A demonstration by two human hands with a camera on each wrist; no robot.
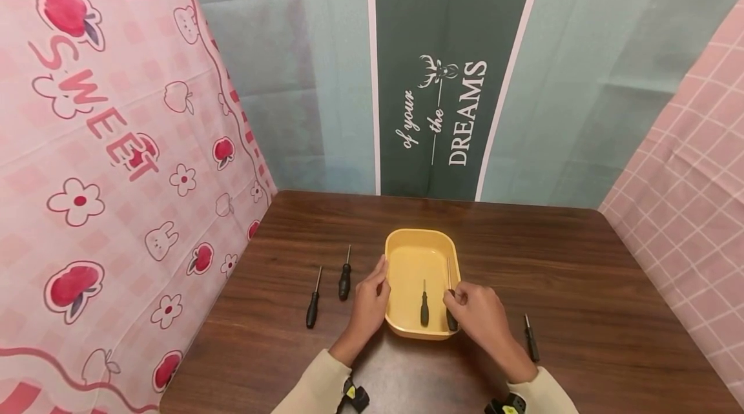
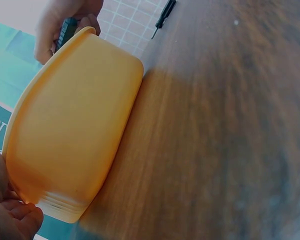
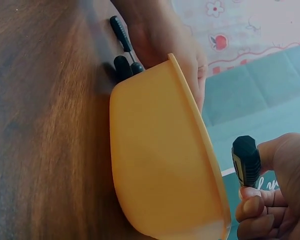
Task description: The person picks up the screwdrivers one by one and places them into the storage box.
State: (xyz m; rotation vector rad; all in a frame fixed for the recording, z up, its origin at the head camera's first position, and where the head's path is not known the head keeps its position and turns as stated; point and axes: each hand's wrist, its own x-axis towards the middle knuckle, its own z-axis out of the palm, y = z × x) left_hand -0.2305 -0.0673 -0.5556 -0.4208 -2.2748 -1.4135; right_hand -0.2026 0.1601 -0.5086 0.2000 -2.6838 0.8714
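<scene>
My left hand (image 1: 370, 294) is at the left wall of a yellow plastic bin (image 1: 420, 335), with its thumb at the rim and fingers against the outside. Over the bin's right side, my right hand (image 1: 479, 310) pinches a screwdriver by its black handle (image 3: 246, 159). Its thin shaft (image 1: 449, 272) points to the far end of the bin. In the right wrist view this handle shows above the rim level. A smaller black-handled screwdriver (image 1: 424, 309) lies on the bin's floor.
Two more black screwdrivers lie left of the bin, one nearer the edge (image 1: 312, 308) and one farther back (image 1: 345, 279). Another screwdriver (image 1: 531, 339) lies to the right, beside my right forearm. All rest on a dark wooden table (image 1: 523, 239) with printed cloths hanging around it.
</scene>
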